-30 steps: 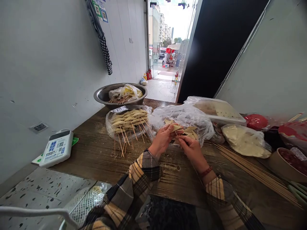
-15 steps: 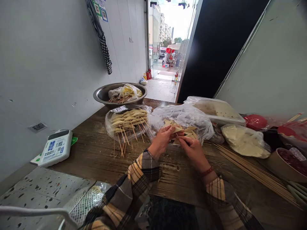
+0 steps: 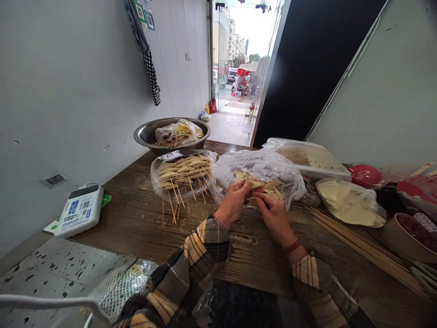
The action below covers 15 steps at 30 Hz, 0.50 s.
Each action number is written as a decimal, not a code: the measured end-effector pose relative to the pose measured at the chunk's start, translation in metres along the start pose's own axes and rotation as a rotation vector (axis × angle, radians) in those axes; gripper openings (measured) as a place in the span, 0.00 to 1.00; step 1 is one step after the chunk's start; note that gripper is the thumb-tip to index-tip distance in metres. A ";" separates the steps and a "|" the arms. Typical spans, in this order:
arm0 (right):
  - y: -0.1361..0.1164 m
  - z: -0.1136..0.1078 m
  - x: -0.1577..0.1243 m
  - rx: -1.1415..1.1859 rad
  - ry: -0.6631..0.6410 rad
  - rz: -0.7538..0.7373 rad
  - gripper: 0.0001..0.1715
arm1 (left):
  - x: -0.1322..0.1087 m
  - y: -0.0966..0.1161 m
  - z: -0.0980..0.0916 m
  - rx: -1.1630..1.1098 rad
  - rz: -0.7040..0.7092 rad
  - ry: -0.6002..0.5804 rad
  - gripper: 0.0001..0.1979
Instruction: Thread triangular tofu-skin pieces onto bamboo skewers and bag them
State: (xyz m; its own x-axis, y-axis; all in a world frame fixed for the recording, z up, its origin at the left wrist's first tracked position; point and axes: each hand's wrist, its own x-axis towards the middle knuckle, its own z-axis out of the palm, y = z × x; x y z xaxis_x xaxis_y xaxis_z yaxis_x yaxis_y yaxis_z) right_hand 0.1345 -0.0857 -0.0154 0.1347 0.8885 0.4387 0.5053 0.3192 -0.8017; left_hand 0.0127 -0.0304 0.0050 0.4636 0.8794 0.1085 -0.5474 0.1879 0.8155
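Note:
My left hand [image 3: 235, 200] is closed on a pale yellow folded piece of tofu skin [image 3: 254, 182], thumb on top. Just to its right, my right hand [image 3: 273, 209] pinches a thin wooden skewer [image 3: 253, 193] whose tip end meets that piece. Below and behind my fingers, more folded pieces [image 3: 273, 187] lie in an opened clear plastic bag [image 3: 262, 161]. Left of my hands sits a bag of stacked skewered pieces [image 3: 186, 168], their stick ends poking out toward me. My fingers partly hide the held piece.
A metal basin [image 3: 143, 134] with bagged skewers stands at the back left. Loose bamboo skewers [image 3: 358, 248] lie at the right, near a bag of pale sheets [image 3: 351, 202], a lidded plastic box [image 3: 310, 157] and a bowl of dark red food [image 3: 414, 232]. A white device [image 3: 80, 212] rests at the left edge.
Both hands stay in nearly the same place, with only slight finger movement at the held piece. The whole view has shifted very slightly.

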 end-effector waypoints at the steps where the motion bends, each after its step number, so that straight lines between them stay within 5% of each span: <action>1: 0.000 0.000 0.000 0.005 0.004 -0.006 0.15 | 0.000 0.000 0.000 0.002 -0.005 0.000 0.14; 15: 0.004 -0.004 0.001 -0.017 -0.018 -0.013 0.13 | -0.003 -0.001 0.004 -0.008 -0.063 0.004 0.16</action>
State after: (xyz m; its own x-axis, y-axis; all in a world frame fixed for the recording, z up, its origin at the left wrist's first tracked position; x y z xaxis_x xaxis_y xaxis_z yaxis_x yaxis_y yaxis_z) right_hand 0.1404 -0.0846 -0.0162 0.1127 0.8902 0.4413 0.5214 0.3251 -0.7889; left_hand 0.0148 -0.0348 0.0062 0.4948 0.8673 0.0547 -0.5230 0.2469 0.8158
